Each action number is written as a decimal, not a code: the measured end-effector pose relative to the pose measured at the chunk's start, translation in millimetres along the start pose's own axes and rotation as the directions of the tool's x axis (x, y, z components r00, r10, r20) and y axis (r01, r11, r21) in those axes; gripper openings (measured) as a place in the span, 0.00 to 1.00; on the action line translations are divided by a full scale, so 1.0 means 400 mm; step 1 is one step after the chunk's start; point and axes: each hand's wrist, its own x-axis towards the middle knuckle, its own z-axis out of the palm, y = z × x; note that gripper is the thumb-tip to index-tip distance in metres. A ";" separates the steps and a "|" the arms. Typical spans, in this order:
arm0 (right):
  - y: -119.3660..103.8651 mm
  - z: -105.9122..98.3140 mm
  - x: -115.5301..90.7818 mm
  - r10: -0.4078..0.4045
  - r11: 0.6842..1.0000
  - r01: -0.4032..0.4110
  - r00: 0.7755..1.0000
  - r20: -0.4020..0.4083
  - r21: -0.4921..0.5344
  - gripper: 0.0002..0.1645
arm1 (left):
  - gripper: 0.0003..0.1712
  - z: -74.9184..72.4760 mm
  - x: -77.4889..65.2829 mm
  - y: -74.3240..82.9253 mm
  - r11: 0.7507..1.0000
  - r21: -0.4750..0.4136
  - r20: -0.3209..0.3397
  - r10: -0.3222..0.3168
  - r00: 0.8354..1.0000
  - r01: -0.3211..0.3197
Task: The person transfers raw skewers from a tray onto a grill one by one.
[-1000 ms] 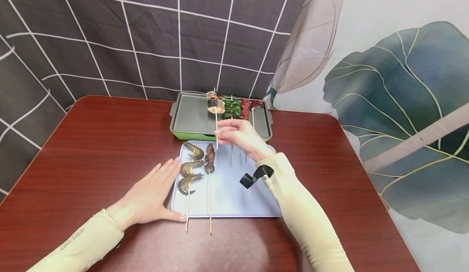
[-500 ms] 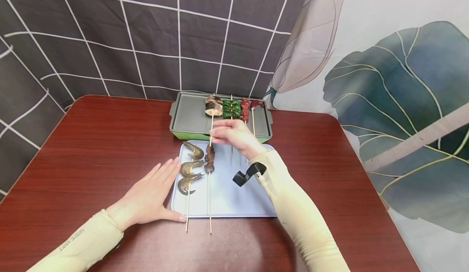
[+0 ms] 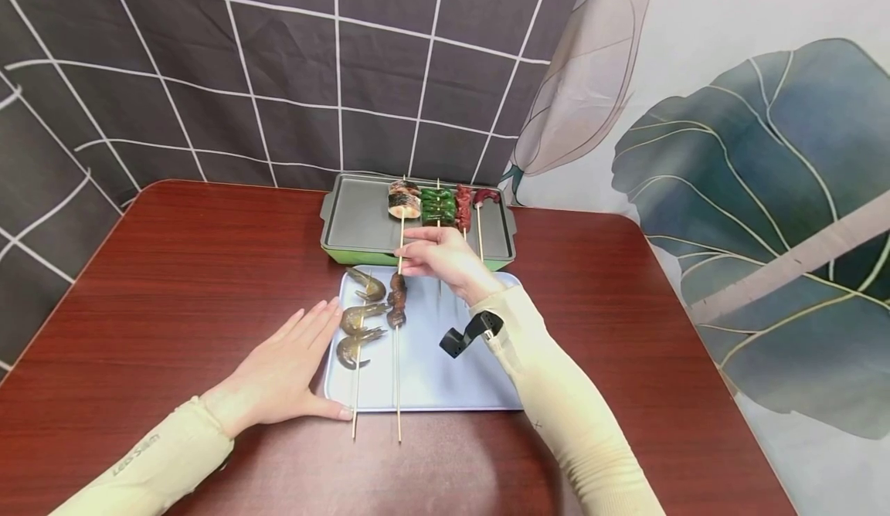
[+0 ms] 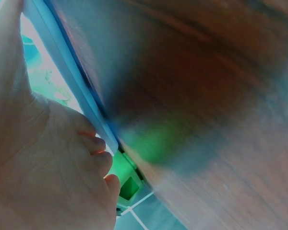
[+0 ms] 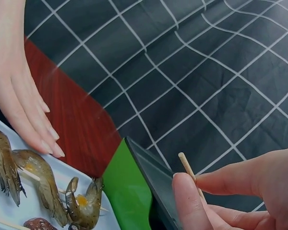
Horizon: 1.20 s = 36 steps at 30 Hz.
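Note:
My right hand pinches the lower stick of a skewer between thumb and fingers. Chunky pale pieces with dark skin, like fish, sit at its far end, over the grey grill plate and just left of a green pepper skewer. In the right wrist view, the stick's blunt end pokes out from the fingertips. With fingers straight, my left hand rests against the left edge of the pale blue tray. Beside it on the tray lies a shrimp skewer, then a brown meat skewer.
Right of the green peppers, a red meat skewer and a skewer with a dark red curled piece lie on the plate. The green grill base stands directly behind the tray on the reddish wooden table. A gridded dark cloth hangs behind.
My right hand has moved left and lowered the fish-like skewer over the plate, close beside the green peppers. In the last half second it has hardly moved. My left hand stays put.

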 end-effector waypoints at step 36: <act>0.015 -0.019 -0.106 -0.040 0.996 0.041 0.999 0.013 -0.078 0.22 | 0.79 0.007 -0.001 -0.004 1.000 0.008 -0.005 0.009 1.000 -0.009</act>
